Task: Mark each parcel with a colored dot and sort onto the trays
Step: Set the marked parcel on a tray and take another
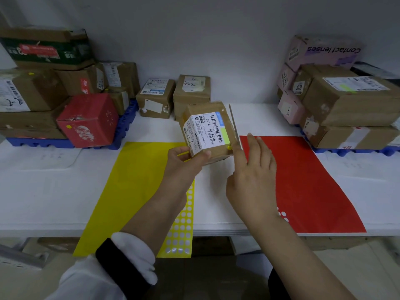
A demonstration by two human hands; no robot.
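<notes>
1. Presently the marking step is in hand. A small cardboard parcel point(207, 131) is held raised above the table point(43, 191), over the gap between the yellow sheet point(134, 180) and the red sheet point(303, 180).
2. Left hand point(186, 158): fingers and thumb are curled round the parcel's lower left corner and carry it.
3. Right hand point(253, 169): the fingers are straight and close together and hold nothing. They lie against the parcel's right edge, just beside a yellow dot point(229, 147) on the lower right of the labelled face. Whether a fingertip is pressing the dot cannot be told.
4. Judgement: the dot appears to be on, so marking is all but complete and sorting is not yet begun.
5. Next move: boxes on the left blue tray point(126, 124) carry yellow dots, so the parcel probably belongs there. That calls for releasing the right hand, then carrying the parcel left and finding a stable spot on a crowded stack.
</notes>
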